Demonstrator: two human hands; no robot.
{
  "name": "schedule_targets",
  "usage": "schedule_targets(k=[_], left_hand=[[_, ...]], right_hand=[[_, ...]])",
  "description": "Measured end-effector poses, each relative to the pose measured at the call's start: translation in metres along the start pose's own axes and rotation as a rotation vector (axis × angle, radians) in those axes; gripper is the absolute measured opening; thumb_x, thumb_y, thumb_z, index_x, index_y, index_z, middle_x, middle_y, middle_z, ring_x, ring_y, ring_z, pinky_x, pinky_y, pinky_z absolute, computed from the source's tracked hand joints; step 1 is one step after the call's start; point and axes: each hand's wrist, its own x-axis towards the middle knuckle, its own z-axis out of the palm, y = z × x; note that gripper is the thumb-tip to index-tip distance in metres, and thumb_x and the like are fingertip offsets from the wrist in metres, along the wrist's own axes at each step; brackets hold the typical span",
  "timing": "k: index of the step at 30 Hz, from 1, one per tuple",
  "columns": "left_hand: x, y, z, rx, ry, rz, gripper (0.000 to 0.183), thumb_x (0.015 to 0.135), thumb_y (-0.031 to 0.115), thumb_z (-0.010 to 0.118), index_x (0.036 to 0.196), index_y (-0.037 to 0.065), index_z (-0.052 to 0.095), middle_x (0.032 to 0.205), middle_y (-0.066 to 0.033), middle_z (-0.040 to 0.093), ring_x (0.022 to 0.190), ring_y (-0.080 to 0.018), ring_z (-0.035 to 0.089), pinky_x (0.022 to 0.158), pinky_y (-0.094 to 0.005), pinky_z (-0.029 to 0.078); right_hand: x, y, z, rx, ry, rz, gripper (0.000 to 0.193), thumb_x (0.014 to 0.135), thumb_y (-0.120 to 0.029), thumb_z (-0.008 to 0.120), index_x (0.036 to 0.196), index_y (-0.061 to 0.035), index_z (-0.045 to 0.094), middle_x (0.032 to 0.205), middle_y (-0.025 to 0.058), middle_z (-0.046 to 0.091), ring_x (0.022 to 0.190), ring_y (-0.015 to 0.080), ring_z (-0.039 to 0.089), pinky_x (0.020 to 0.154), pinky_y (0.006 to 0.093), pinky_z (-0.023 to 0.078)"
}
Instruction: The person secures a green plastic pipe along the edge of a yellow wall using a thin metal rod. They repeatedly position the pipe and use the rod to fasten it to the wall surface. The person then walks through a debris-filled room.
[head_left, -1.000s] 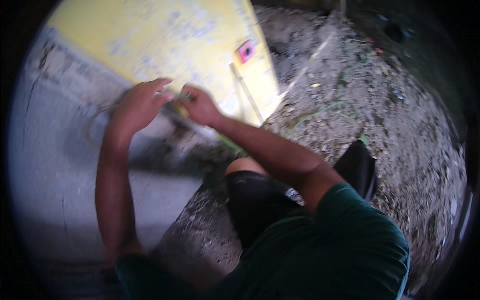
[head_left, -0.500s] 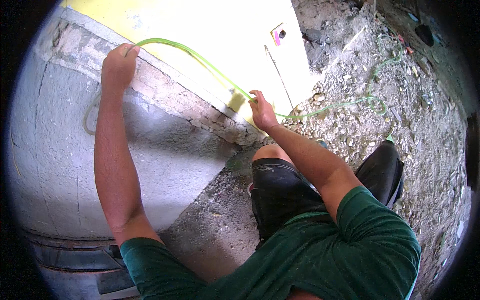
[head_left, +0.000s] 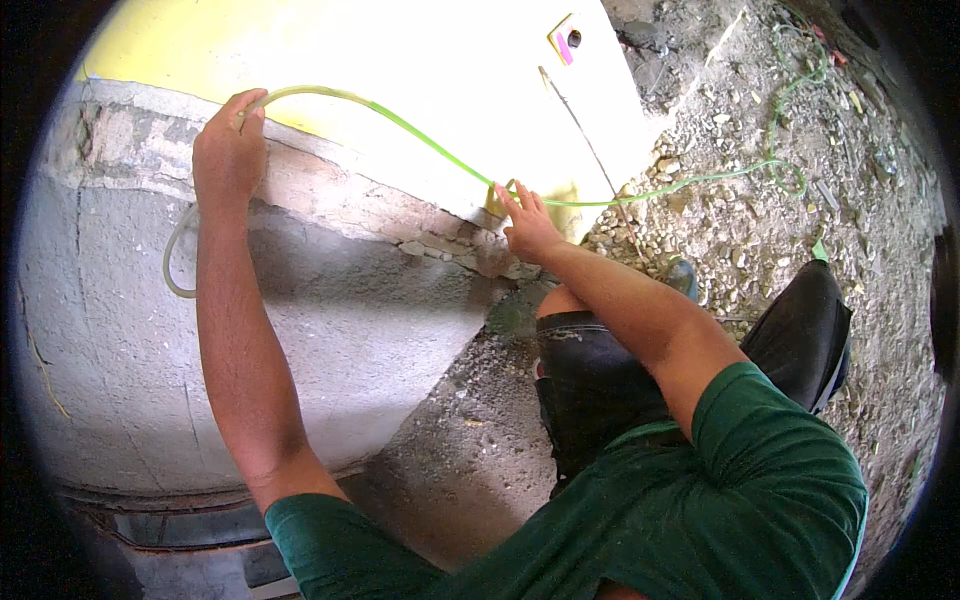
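A thin green hose arcs between my two hands along the bright yellow wall. My left hand is closed round it at the wall's ledge, upper left. Past that hand, a paler grey-looking length of hose hangs in a loop against the grey concrete. Lower and to the right, my right hand holds the hose loosely at its fingertips, the fingers slightly apart. From there the hose runs rightward over the gravel.
The rough ledge juts out above the grey concrete face. A thin rod leans by the yellow wall below a small box. Gravel and rubble cover the ground to the right, with hose coils on them.
The view has shifted slightly. My right hand's fingers have spread a little on the hose. Beside my left hand, the stretch of hose that looked green now looks paler.
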Motion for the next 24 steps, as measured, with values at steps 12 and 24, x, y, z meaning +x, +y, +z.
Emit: schedule_targets(k=[12, 24], left_hand=[[0.023, 0.003, -0.017, 0.279, -0.229, 0.276, 0.027, 0.098, 0.019, 0.054, 0.119, 0.022, 0.072, 0.112, -0.0102, 0.072, 0.097, -0.0304, 0.068, 0.086, -0.0426, 0.053], [0.012, 0.013, -0.004, 0.347, -0.275, 0.323, 0.025, 0.095, 0.023, 0.060, 0.114, 0.016, 0.074, 0.098, -0.0115, 0.067, 0.093, -0.0292, 0.065, 0.085, -0.0417, 0.052]], right_hand=[[0.000, 0.006, 0.014, 0.067, 0.039, -0.075, 0.086, 0.084, -0.008, 0.060, 0.157, -0.0113, 0.015, 0.155, 0.0252, 0.025, 0.143, 0.0448, 0.024, 0.120, 0.0491, 0.025], [0.000, -0.020, 0.021, 0.014, 0.115, -0.104, 0.086, 0.084, -0.008, 0.056, 0.157, -0.0052, 0.010, 0.157, 0.0279, 0.019, 0.145, 0.0465, 0.020, 0.120, 0.0549, 0.020]])
